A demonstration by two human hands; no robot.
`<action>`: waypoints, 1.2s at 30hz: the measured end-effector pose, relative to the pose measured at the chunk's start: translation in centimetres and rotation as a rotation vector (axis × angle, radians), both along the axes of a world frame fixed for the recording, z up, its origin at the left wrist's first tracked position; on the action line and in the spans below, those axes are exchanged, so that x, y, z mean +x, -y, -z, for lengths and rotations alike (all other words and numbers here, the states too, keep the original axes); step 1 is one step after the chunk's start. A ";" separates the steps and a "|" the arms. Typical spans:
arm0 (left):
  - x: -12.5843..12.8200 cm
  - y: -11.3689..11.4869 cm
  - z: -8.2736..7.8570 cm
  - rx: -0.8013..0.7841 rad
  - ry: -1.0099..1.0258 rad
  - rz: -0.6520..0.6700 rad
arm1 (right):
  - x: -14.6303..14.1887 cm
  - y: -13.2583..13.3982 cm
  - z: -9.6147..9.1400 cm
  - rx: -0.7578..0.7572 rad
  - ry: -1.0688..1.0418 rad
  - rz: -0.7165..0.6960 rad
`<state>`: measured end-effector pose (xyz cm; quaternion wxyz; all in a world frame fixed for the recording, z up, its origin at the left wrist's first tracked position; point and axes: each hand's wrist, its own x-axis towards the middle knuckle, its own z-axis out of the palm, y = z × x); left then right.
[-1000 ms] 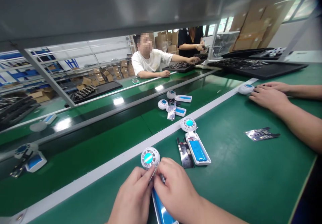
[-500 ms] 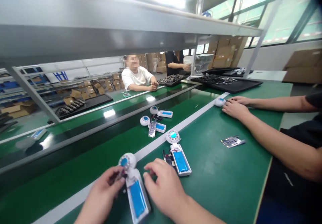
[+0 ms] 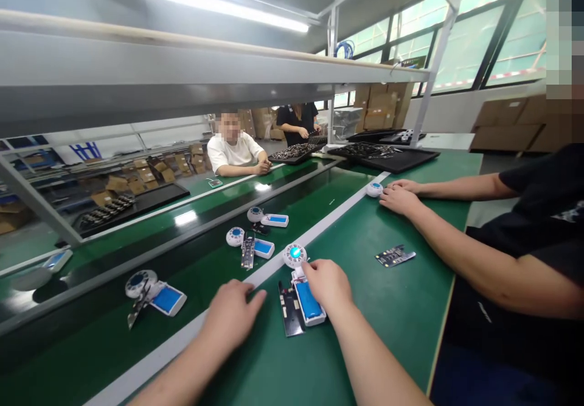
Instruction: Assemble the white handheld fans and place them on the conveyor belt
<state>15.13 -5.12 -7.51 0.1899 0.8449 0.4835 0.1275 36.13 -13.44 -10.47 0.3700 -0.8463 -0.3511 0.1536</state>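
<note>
A white handheld device [image 3: 316, 318] lies on the green bench just beyond the white strip. It has a round slotted head with a glossy blue centre and a blue block in its handle. My right hand [image 3: 329, 285] has its fingertips closed at the neck of this device. Beside the handle lies a dark circuit board [image 3: 290, 318]. My left hand [image 3: 235, 313] hovers near the strip, thumb apart from the fingers, holding nothing. Farther left, on the dark green belt, rests a similar device [image 3: 170, 299] with a circuit board [image 3: 139, 304] leaning across its neck.
Two more such devices [image 3: 263, 248] lie on the belt [image 3: 201, 266]. A co-worker's hands [image 3: 399, 198] touch another round head [image 3: 375, 190] at right. A loose circuit board [image 3: 395, 255] lies on the bench. Black parts trays [image 3: 387, 161] stand behind; a shelf [image 3: 205, 68] hangs overhead.
The device that was between my hands now lies on the belt to the left, released. My right hand has moved to the neck of the other device; my left hand has emptied. The view has shifted.
</note>
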 end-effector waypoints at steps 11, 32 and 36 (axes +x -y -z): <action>3.5 2.3 2.2 -0.289 0.309 -0.081 | -1.3 -0.7 0.3 0.292 -0.099 -0.102; -6.9 7.1 2.1 -0.110 0.480 -0.080 | -11.5 3.1 -0.8 0.288 -0.167 -0.621; -6.9 7.4 2.5 -0.028 0.453 -0.042 | -11.9 3.3 -0.9 0.246 -0.103 -0.626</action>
